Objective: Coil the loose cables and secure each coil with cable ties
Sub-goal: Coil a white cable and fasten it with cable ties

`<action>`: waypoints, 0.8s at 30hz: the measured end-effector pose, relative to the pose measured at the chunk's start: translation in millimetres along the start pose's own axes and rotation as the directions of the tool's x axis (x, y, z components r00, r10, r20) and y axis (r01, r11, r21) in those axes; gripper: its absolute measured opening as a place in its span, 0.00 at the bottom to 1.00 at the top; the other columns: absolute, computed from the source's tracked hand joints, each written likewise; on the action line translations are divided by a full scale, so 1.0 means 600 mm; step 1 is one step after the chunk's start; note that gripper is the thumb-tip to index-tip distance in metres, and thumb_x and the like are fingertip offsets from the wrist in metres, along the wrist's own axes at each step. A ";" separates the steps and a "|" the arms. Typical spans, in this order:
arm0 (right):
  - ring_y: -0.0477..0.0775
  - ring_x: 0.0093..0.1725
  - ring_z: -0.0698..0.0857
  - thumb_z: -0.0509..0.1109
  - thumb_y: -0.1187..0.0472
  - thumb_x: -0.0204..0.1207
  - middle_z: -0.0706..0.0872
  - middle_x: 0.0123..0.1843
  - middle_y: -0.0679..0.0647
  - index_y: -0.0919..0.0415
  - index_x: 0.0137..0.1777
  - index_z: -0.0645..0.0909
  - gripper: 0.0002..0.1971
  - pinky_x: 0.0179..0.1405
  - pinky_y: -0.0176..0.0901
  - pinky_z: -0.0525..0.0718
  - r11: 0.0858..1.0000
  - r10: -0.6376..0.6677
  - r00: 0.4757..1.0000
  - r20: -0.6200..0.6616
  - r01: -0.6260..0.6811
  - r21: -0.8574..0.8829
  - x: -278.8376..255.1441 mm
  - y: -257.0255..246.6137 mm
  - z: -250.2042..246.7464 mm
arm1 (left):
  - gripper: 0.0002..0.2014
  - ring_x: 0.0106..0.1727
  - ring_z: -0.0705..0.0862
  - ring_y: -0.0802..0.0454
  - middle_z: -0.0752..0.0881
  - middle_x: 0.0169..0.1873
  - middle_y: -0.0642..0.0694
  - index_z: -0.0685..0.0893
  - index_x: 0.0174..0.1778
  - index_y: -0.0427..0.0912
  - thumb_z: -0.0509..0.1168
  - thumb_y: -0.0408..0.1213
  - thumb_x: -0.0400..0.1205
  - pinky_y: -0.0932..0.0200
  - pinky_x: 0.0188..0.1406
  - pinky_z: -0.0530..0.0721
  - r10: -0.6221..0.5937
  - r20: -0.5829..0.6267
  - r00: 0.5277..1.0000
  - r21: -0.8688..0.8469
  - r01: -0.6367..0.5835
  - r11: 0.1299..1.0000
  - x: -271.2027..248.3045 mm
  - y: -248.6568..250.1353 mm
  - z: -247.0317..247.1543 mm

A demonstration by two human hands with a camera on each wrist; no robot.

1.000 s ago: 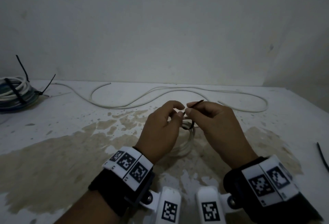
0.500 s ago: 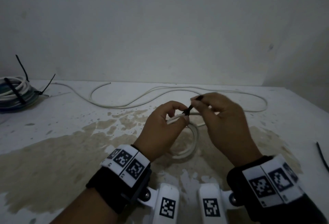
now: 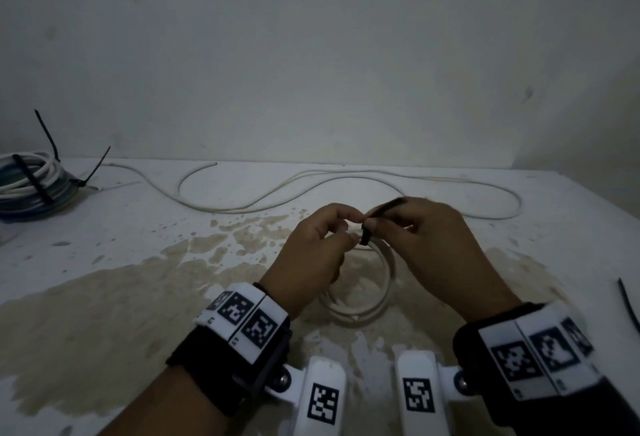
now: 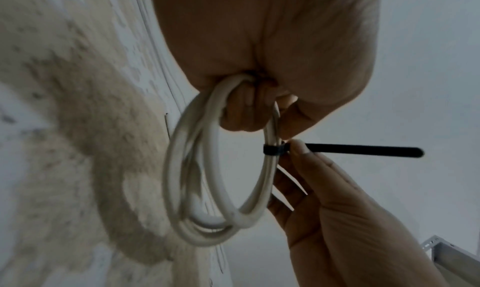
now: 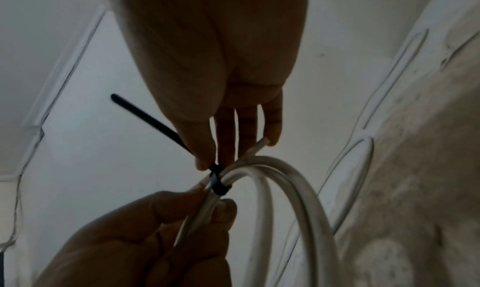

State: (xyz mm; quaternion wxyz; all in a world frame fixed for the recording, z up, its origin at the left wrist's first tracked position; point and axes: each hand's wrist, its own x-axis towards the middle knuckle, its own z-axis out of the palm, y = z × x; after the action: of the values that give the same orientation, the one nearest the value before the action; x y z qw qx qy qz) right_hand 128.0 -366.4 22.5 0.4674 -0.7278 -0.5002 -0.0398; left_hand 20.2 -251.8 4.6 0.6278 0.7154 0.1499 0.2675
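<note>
A small coil of white cable (image 3: 375,297) (image 4: 215,188) (image 5: 293,199) hangs above the stained table, held up at its top. My left hand (image 3: 311,248) (image 4: 259,98) (image 5: 145,240) grips the coil's strands, thumb and fingers curled round them. A black cable tie (image 3: 365,233) (image 4: 272,150) (image 5: 217,183) is cinched round the strands, its tail (image 4: 363,149) (image 5: 145,119) sticking out. My right hand (image 3: 429,241) (image 4: 337,209) (image 5: 213,86) pinches the tie right at the coil.
A long loose white cable (image 3: 346,186) snakes across the far side of the table. At the far left lies a tied stack of coils (image 3: 27,186) with black tie tails standing up. A spare black tie (image 3: 627,304) lies near the right edge. The wall (image 3: 311,55) stands behind.
The tie's loop has gone from loose to tight round the strands. Both hands lifted the coil slightly, and the tail now sticks out past my right hand.
</note>
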 end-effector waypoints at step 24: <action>0.36 0.41 0.82 0.73 0.59 0.74 0.83 0.35 0.37 0.43 0.38 0.82 0.08 0.39 0.22 0.75 0.980 -0.194 0.978 -0.071 0.191 -0.051 -0.001 -0.018 0.005 | 0.06 0.20 0.69 0.61 0.78 0.36 0.46 0.84 0.47 0.52 0.62 0.38 0.84 0.63 0.22 0.68 0.093 0.068 0.993 0.277 -0.108 0.955 -0.011 0.011 -0.017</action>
State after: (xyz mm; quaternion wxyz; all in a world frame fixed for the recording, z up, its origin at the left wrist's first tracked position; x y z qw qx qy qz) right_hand 118.1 -364.0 27.6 0.4640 -0.6839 -0.5493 -0.1233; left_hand 8.2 -248.0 10.4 0.5096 0.8109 0.1325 0.2555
